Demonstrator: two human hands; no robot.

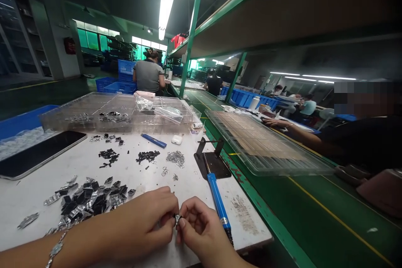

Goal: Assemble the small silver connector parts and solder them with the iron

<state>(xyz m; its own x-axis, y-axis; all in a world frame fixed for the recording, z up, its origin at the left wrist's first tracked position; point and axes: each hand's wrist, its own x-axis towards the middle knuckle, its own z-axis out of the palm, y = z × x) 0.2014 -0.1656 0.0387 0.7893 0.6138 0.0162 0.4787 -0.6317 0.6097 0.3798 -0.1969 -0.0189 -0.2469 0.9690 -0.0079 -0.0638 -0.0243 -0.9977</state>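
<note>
My left hand (158,213) and my right hand (202,226) meet at the front of the white table (141,190). Both pinch one small black-and-silver part (177,219) between their fingertips; the fingers cover most of it. Left of my hands lies a heap of shiny metal and black pieces (91,197). Beyond them are small piles of black parts (147,156) and tiny wire-like metal bits (176,158). A blue soldering iron (216,197) rests with its tip end on a black stand (216,163), just right of my right hand.
A clear compartment box (84,123) spans the table's back. A phone (40,153) lies left; a blue cutter (153,140) and a white earphone case (176,139) lie mid-table. Right, another clear tray (260,142) sits on the green belt (314,213), near a co-worker's hand (278,123).
</note>
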